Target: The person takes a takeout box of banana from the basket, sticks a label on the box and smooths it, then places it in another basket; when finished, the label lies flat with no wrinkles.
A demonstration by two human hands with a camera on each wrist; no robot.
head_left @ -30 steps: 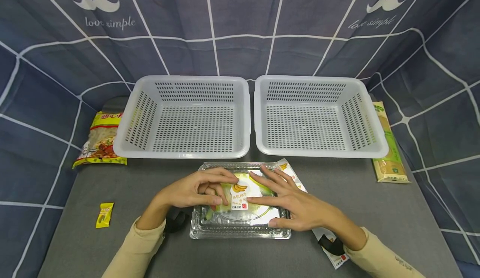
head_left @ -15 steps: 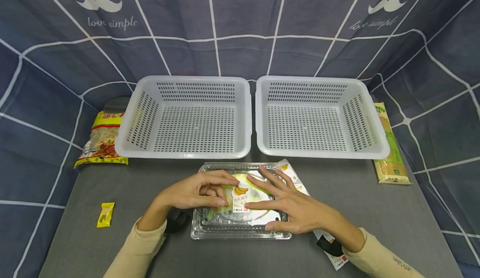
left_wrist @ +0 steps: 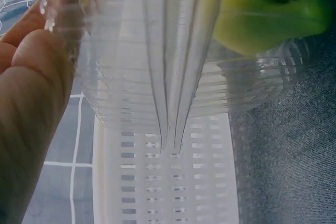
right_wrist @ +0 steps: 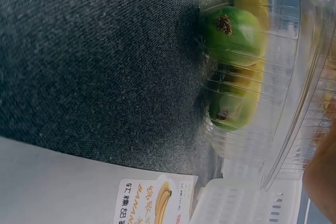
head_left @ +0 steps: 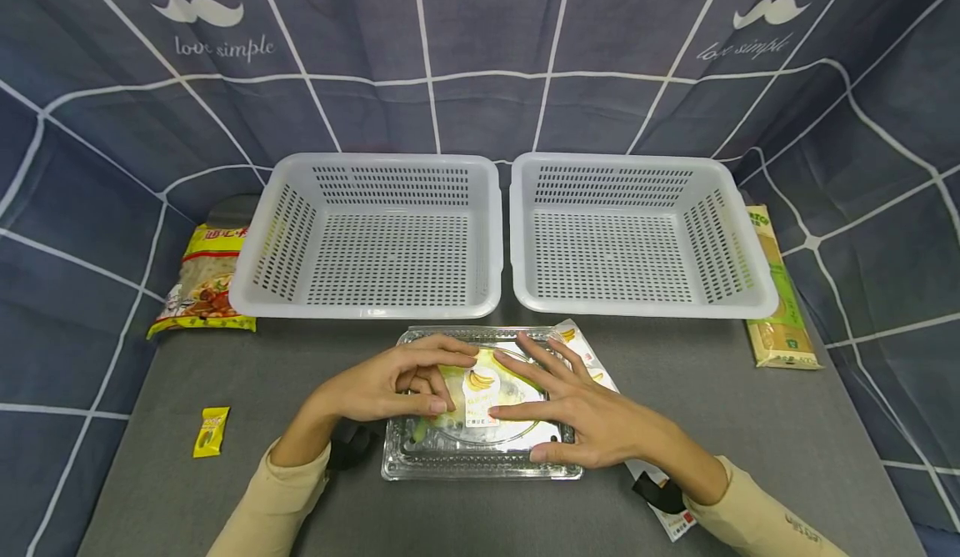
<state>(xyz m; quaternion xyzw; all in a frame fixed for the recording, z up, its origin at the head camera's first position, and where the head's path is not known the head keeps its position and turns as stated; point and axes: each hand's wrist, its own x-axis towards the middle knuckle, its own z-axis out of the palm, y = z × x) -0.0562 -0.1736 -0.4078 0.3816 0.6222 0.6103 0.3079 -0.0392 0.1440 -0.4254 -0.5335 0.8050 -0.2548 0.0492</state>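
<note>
A clear plastic clamshell box with a lid lies in front of me, holding green and yellow fruit. On its lid is a white sticker printed with bananas. My right hand is spread over the lid's right half, its index fingertip on the sticker's lower right. My left hand rests over the left half with bent, loose fingers; its index fingertip lies by the sticker's upper left edge. A strip of similar banana stickers runs partly beneath the right hand and wrist.
Two white perforated baskets stand side by side behind the box. A yellow food bag is at the left basket's side, a tan and green packet at the right one's. A small yellow sachet lies far left.
My right hand has shifted slightly left, its index fingertip moving to the lower right of the sticker. The left hand stays almost in place; the box and baskets have not visibly moved.
</note>
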